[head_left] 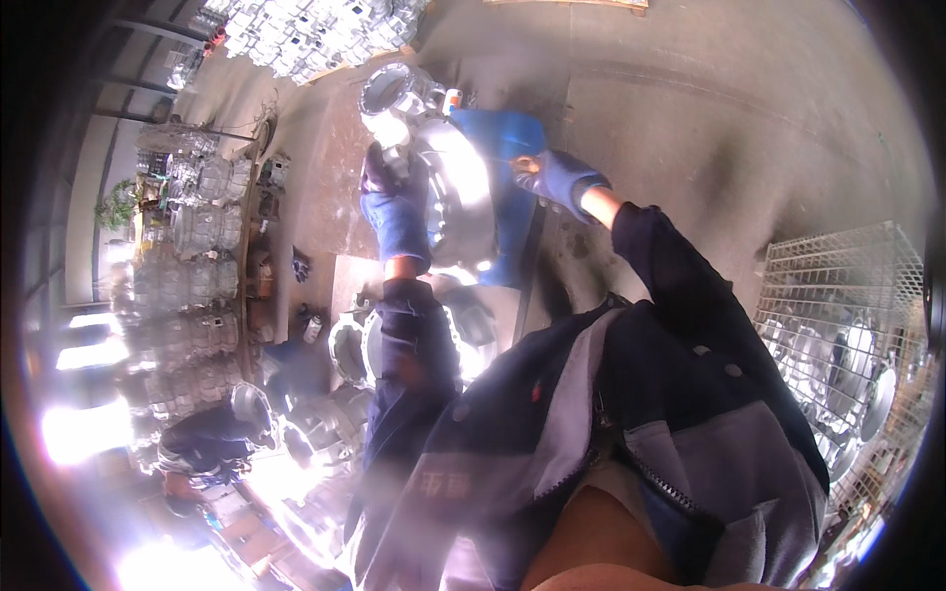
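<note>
Between the two gloved hands, ahead of the person's chest, lies the large metal casting (pixel 465 212), its long axis running roughly away from the body. The left hand (pixel 394 212) is the nearer, right against the casting's left flank; its fingers are partly lost in glare, so I cannot tell whether they grasp it. The right hand (pixel 564 182) is apart from the casting, over the blue surface (pixel 512 133) on the right, fingers curled; whether they pinch anything is unclear. A metal ring (pixel 391 91) stands at the casting's far end, perhaps part of it, and more castings (pixel 350 345) crowd the near end by the left sleeve. Rightward, past the blue surface's dark edge, floor (pixel 670 128) stretches toward a wire cage (pixel 838 286), giving the right arm more room.
</note>
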